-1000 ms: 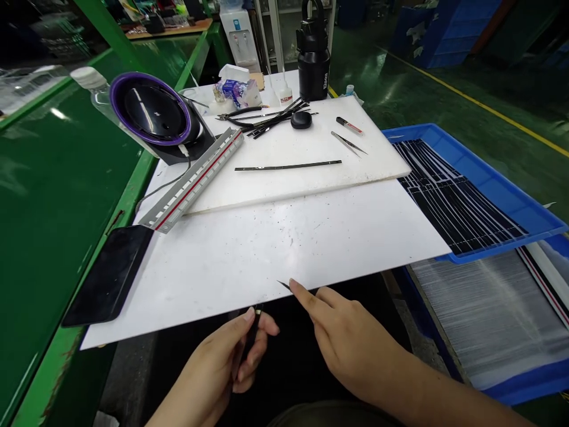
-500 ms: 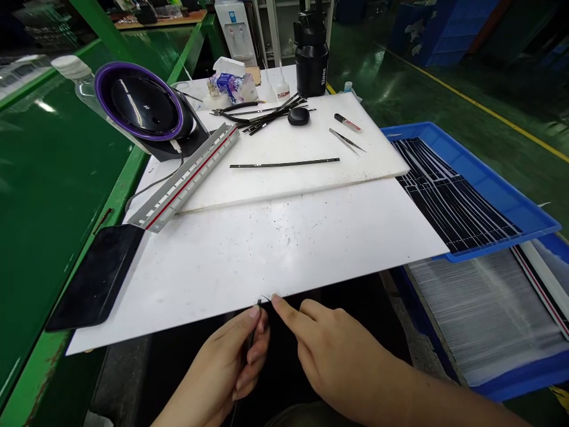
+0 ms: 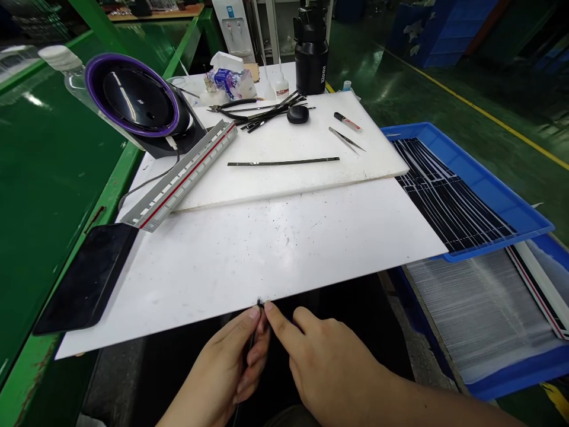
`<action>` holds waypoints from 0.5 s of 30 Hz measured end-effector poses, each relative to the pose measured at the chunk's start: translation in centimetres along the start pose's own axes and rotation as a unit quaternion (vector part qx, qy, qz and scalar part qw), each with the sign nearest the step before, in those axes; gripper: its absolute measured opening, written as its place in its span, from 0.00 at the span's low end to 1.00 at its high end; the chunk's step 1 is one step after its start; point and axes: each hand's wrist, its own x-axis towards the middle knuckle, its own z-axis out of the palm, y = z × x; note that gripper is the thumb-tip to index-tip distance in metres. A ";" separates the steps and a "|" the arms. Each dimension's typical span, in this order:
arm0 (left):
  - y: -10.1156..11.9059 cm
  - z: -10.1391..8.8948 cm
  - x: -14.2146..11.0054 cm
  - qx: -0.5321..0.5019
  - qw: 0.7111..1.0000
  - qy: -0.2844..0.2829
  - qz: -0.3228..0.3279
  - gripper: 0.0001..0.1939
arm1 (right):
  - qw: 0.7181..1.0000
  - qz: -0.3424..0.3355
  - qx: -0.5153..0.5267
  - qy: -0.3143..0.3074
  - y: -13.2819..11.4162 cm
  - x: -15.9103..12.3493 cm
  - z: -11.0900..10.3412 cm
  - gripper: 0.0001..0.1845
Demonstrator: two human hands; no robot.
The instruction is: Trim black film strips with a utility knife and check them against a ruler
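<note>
At the front edge of the white board [image 3: 249, 255], my left hand [image 3: 226, 362] pinches a narrow black strip [image 3: 252, 341] between thumb and fingers. Its upper end pokes out just above my thumb, and the lower part hangs down into shadow. My right hand [image 3: 329, 356] is closed, with the index finger stretched forward to the strip's end, almost touching my left fingertips. A thin pointed tool lies under that finger, mostly hidden by the hand. Beyond, another black strip [image 3: 284, 162] lies alone on the white foam slab [image 3: 311, 184].
On the foam are tweezers [image 3: 347, 140], a capped pen-like tool [image 3: 347, 122], a black case [image 3: 297, 114], pliers [image 3: 231, 112] and several strips. A phone [image 3: 89, 279], grey ruler-like rail [image 3: 186, 178] and purple-rimmed fan [image 3: 133, 98] stand left. A blue tray [image 3: 489, 178] of strips sits right.
My right index fingertip has moved slightly left, up against the strip's end. The tool's tip, visible before between the hands, is now hidden. My left hand keeps its pinch.
</note>
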 end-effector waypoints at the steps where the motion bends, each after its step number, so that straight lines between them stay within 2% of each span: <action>1: 0.0 0.0 0.0 0.000 1.000 -0.002 0.002 0.23 | 1.000 0.002 -0.010 -0.003 -0.2 0.1 0.0 0.39; 6: 0.1 -0.2 0.1 -0.002 1.000 0.005 0.000 0.23 | 0.999 0.006 -0.026 -0.019 -0.5 0.1 0.0 0.41; 12: 0.5 -1.1 -0.1 0.006 1.000 -0.009 0.006 0.20 | 0.999 0.004 0.045 0.028 0.8 -0.3 -0.2 0.36; 15: 0.6 -1.3 0.0 0.022 1.000 -0.011 0.008 0.20 | 0.999 0.013 0.038 0.032 1.1 -0.3 -0.6 0.35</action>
